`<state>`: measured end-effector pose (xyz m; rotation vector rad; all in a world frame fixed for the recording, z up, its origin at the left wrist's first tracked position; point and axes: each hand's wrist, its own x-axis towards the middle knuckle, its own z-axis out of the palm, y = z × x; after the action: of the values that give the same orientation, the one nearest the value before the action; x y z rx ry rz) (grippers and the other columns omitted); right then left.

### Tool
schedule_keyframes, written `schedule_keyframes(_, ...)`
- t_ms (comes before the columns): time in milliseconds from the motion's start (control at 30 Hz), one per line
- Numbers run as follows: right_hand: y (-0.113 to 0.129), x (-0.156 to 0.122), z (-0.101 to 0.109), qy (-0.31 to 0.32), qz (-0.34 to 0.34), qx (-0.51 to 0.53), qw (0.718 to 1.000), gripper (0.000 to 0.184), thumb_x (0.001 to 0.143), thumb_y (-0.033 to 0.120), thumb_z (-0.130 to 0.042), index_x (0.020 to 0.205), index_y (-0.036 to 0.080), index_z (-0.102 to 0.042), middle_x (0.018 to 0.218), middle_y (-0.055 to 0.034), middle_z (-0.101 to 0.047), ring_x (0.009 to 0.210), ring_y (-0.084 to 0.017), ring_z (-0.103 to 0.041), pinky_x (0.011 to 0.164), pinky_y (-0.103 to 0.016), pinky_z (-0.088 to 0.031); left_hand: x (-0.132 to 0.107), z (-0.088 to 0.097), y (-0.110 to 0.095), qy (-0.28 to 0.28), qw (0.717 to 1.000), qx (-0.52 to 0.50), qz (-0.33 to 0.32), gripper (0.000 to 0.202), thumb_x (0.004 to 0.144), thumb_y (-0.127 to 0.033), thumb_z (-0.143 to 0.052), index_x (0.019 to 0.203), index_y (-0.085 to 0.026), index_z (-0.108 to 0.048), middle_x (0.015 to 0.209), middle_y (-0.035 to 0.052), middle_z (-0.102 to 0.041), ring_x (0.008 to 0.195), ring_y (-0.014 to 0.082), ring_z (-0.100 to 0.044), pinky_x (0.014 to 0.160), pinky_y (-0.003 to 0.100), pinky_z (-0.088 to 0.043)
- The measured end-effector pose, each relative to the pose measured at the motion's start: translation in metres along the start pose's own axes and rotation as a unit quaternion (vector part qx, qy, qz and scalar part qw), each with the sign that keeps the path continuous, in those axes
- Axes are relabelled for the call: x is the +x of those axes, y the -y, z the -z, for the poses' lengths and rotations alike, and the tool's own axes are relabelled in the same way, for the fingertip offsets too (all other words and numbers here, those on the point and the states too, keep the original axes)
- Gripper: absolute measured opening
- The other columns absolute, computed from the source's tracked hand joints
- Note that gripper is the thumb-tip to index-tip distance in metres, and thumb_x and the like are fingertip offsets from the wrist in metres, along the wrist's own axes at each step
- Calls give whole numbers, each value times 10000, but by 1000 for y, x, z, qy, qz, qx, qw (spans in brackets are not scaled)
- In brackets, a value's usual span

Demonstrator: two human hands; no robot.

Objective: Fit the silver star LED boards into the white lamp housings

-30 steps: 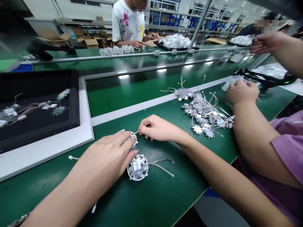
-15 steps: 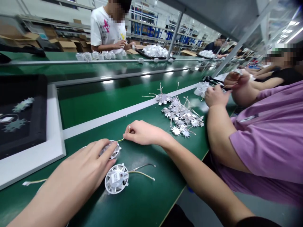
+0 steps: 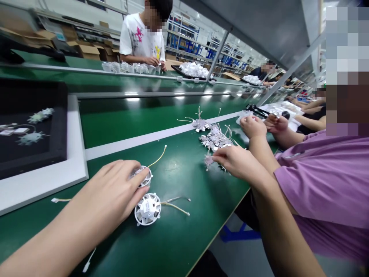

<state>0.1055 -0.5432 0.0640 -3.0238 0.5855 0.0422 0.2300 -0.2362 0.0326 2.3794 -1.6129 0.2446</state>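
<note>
My left hand (image 3: 118, 188) curls over a round white spoked housing (image 3: 147, 176), its fingers and thumb on the rim; a yellow-white wire stands out from it. Just nearer me lies a second round spoked housing (image 3: 148, 209), flat on the bench, with two wires and small end plugs pointing right. Farther right, my right hand (image 3: 238, 161) pinches a star-shaped white board (image 3: 208, 160) at the near side of a heap of wired star-shaped boards (image 3: 215, 136). Part of the heap is hidden behind my hand. Another plug (image 3: 55, 200) on a wire sticks out left of my left forearm.
On the left stands a white-edged black tray (image 3: 77, 154) with several star-shaped pieces. A white strip (image 3: 129, 139) crosses the green bench (image 3: 178, 169). At right sits a co-worker in a purple shirt (image 3: 323, 181), hands close to the heap. Another person (image 3: 144, 42) works across the bench.
My right hand has let go of the wire at the first housing and moved right to the heap, where it now pinches a board. My left hand stays on the housing. The view has shifted slightly.
</note>
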Motion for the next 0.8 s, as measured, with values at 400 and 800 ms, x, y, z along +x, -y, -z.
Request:
schedule_keyframes(400,132,37,-4,-63,339,517,783,71,863,173,-707,832,155,-768,838,-32,-789,782,-159,-735,723,-244,-562,10,45,1,-8,536,-770,346,158,927,-252,-673,1019,-146,-746,936,56,-709,768,151,-715,784,313,-657)
schedule_keyframes(800,111,47,-28,134,251,630,722,180,833,292,-748,893,123,-734,718,-35,-728,627,-125,-668,523,-203,-523,8,38,20,-48,656,-670,344,257,762,-232,-858,1009,-244,-789,873,-13,-704,665,111,-698,623,203,-638)
